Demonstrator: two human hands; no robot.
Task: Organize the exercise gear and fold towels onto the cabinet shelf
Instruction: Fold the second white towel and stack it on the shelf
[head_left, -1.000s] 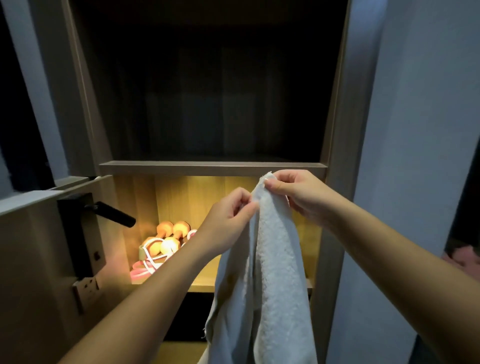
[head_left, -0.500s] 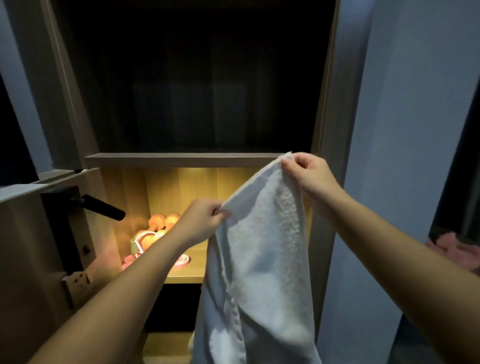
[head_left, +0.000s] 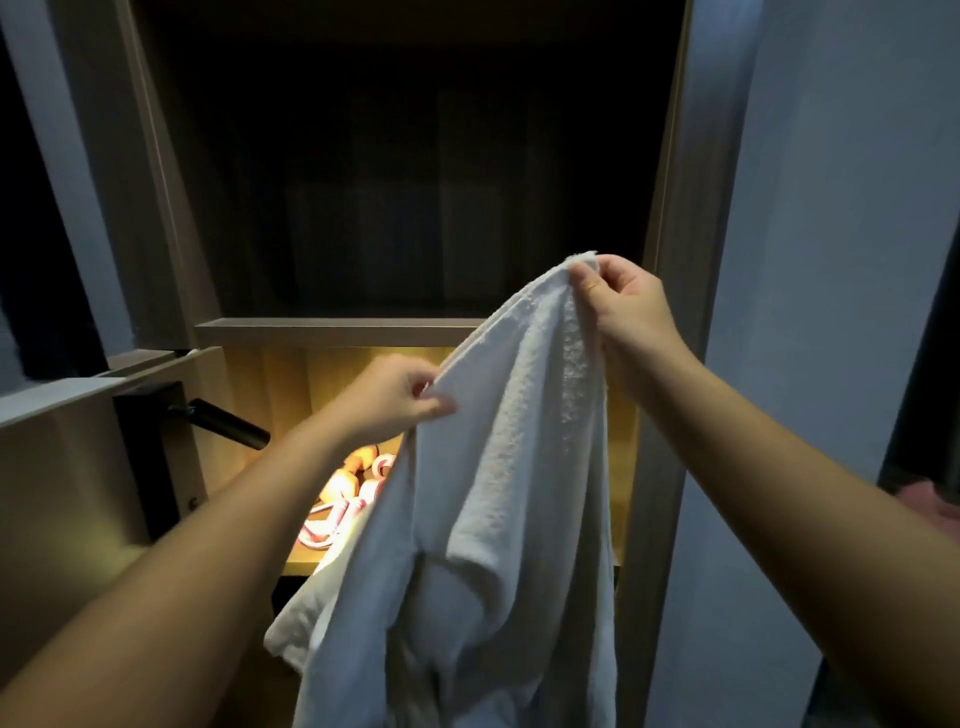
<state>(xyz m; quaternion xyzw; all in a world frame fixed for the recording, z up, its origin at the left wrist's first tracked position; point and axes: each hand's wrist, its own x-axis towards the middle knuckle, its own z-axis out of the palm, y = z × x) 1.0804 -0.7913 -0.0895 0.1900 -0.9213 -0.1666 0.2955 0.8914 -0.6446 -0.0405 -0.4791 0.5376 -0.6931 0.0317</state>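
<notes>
Hands now spread apart: right hand (head_left: 626, 312) pinches towel (head_left: 498, 499) corner high, left hand (head_left: 395, 400) pinches edge lower. Towel hangs unfolded before lit shelf (head_left: 332, 330); fold not yet begun.

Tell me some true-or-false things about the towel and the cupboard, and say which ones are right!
1. The left hand and the right hand both pinch the white towel. True.
2. The right hand holds the towel lower than the left hand does. False: the right hand is higher.
3. The towel lies folded on a shelf. False: it hangs unfolded from both hands in front of the cabinet.
4. Exercise gear sits on the lit shelf. True.
5. The upper compartment glows brightly. False: it is dark, and only the lower one is lit.
</notes>
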